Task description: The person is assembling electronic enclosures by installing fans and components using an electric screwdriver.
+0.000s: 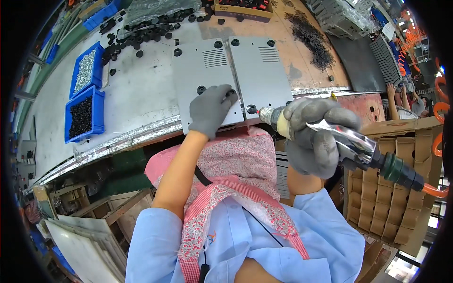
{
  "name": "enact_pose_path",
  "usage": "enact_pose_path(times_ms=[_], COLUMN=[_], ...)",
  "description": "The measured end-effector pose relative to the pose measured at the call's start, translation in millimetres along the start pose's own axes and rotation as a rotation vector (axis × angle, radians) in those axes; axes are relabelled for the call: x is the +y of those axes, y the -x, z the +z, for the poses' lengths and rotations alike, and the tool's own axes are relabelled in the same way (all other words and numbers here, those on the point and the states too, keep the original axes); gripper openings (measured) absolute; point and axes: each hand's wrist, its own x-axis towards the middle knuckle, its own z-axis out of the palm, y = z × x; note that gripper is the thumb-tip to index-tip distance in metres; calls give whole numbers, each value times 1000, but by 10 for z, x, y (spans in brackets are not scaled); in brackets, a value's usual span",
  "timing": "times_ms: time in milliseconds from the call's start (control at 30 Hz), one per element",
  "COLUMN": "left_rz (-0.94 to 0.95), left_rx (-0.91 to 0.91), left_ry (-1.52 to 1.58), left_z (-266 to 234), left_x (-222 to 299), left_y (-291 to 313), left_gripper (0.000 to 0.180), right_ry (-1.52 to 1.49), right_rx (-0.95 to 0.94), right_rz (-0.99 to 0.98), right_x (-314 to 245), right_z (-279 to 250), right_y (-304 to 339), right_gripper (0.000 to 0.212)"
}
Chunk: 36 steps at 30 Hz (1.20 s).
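Note:
Two grey sheet-metal panels with vent slots, a left panel point(191, 66) and a right panel point(262, 78), lie side by side at the bench's near edge. Black round rubber feet sit near their corners. My left hand point(208, 111), in a grey glove, rests on the left panel, its fingertips closed around a dark rubber foot, mostly hidden. Wrapped in my gloved right hand point(321, 129) is a pneumatic screwdriver point(351, 141), its nose bound in tape. Its bit points left, at the rubber foot point(251, 109) on the right panel's near left corner.
On the left stand a blue bin of silvery small parts point(98, 59) and a blue bin of black screws point(99, 108). Loose rubber feet point(137, 45) are scattered behind. An orange air hose point(434, 190) trails right, beside a divided cardboard box point(384, 184). Another person's hand point(391, 89) shows far right.

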Motion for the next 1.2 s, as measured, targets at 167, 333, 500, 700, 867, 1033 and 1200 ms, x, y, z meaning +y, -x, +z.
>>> enact_pose_path(times_ms=[167, 333, 500, 700, 867, 1033, 1200], left_rz=[123, 188, 185, 166, 170, 158, -234], left_rx=[-112, -150, -118, -112, -81, -91, -200], left_ry=[36, -65, -69, -63, -66, 2, 740], left_z=[-115, -136, -128, -110, -97, -97, -272], left_x=[16, 45, 59, 55, 45, 28, -57], left_y=[302, 304, 319, 314, 309, 295, 160], left_gripper=[22, 23, 22, 21, 19, 21, 35], right_ry=[34, 14, 134, 97, 71, 218, -55], right_rx=[32, 77, -16, -180, -90, -77, 66], right_rz=[132, 306, 366, 391, 420, 473, 202], right_x=[81, 301, 556, 668, 696, 510, 185], right_z=[-68, -12, -30, -81, -13, 47, 172], right_y=[116, 240, 294, 289, 291, 134, -30], right_gripper=[31, 28, 25, 25, 27, 26, 29])
